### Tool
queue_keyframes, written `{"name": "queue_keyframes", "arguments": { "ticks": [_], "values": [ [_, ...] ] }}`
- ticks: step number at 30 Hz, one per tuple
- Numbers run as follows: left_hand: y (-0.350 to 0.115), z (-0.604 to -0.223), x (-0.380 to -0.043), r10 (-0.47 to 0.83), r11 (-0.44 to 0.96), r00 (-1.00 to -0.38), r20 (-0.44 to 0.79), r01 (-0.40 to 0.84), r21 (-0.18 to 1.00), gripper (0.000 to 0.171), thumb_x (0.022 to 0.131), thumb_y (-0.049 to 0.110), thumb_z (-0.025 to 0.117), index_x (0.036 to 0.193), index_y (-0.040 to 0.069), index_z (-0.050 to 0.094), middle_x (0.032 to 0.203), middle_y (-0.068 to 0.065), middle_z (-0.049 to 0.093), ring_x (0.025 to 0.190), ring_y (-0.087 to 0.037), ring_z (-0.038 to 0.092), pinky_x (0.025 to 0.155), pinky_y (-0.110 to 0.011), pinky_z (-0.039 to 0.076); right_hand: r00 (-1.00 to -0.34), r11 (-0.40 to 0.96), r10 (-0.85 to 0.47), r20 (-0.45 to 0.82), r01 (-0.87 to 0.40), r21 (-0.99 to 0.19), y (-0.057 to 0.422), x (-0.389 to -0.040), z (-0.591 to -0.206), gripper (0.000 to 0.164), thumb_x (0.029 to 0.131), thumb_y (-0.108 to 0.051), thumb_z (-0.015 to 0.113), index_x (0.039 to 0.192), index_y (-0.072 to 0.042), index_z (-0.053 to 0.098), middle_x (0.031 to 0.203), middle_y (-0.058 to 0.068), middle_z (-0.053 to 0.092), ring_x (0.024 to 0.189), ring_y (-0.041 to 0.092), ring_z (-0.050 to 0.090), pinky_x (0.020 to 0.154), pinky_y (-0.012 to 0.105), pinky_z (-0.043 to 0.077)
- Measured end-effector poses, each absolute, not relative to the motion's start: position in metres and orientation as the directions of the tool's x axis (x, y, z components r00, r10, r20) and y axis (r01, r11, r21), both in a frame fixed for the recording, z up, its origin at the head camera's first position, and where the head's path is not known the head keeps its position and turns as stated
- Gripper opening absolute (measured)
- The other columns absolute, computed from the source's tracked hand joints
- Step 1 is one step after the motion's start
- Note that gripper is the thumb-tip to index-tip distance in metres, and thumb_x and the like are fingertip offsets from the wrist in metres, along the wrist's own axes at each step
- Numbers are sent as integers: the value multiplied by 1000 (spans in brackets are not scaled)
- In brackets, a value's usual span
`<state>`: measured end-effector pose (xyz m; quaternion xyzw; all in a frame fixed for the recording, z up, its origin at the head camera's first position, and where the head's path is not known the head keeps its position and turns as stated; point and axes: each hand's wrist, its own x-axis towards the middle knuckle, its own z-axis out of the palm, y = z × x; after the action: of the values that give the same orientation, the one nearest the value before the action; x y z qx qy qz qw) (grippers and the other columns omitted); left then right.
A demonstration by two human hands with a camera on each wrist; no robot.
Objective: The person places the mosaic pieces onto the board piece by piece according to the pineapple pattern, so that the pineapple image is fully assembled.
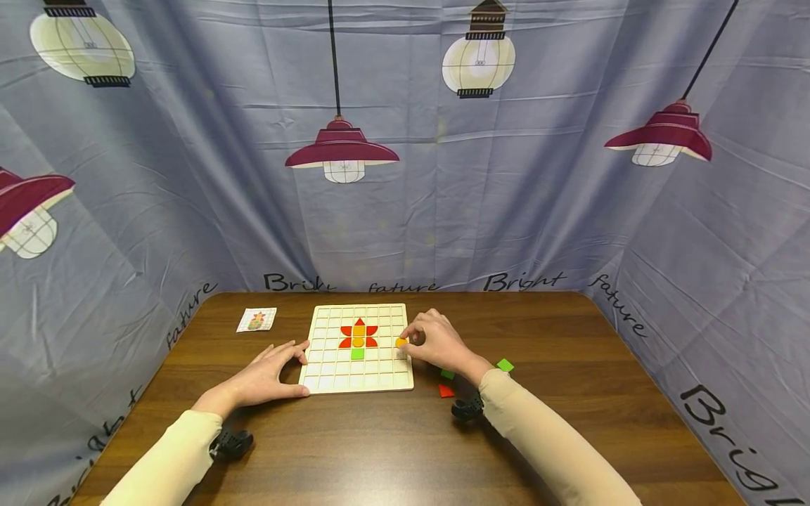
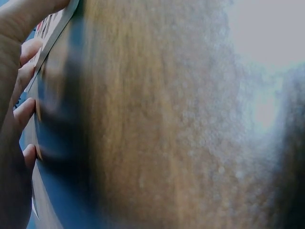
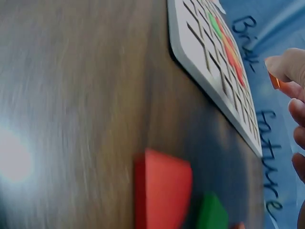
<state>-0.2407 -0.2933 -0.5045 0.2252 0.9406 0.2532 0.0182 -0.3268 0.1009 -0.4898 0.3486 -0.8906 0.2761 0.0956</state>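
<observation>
A cream gridded board [image 1: 329, 380] lies on the table, with a pattern of red, orange and green pieces [image 1: 358, 334] around its middle. Over the board's right edge, my right hand [image 1: 439, 343] pinches a small orange piece [image 1: 401, 343] between thumb and fingertips. The right wrist view shows that orange piece [image 3: 275, 82] edge-on, apart from the board's surface. My left hand [image 1: 266, 377] rests at the board's left side, fingers spread, thumb by the near corner. In the left wrist view its fingers [image 2: 26, 112] are partly seen, and much of the board is out of frame.
A card with a printed coloured picture [image 1: 256, 320] lies beyond the left hand. Under and beside the right forearm are a red piece [image 1: 446, 391], a green piece [image 1: 447, 374] and another green piece [image 1: 505, 365]. A patterned curtain [image 1: 405, 232] stands behind the table.
</observation>
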Motion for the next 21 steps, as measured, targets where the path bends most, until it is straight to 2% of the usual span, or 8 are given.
{"name": "queue_keyframes", "arguments": {
  "ticks": [12, 21],
  "values": [
    [-292, -503, -240, 433, 768, -897, 87, 418, 485, 51, 83, 56, 80, 110, 21, 56, 159, -17, 40, 148, -45, 31, 118, -69, 13, -723, 625, -612, 319, -690, -364, 60, -324, -504, 17, 86, -40, 81, 97, -28, 80, 83, -19, 57, 86, 8, 45, 80, 28, 39],
    [-294, -506, -241, 432, 770, -898, 82, 415, 486, 51, 83, 58, 79, 111, 22, 55, 160, -14, 40, 148, -45, 31, 118, -68, 13, -729, 644, -608, 315, -684, -343, 43, -324, -510, 15, 87, -40, 80, 94, -27, 78, 83, -18, 57, 89, 9, 48, 83, 31, 41]
  ]
}}
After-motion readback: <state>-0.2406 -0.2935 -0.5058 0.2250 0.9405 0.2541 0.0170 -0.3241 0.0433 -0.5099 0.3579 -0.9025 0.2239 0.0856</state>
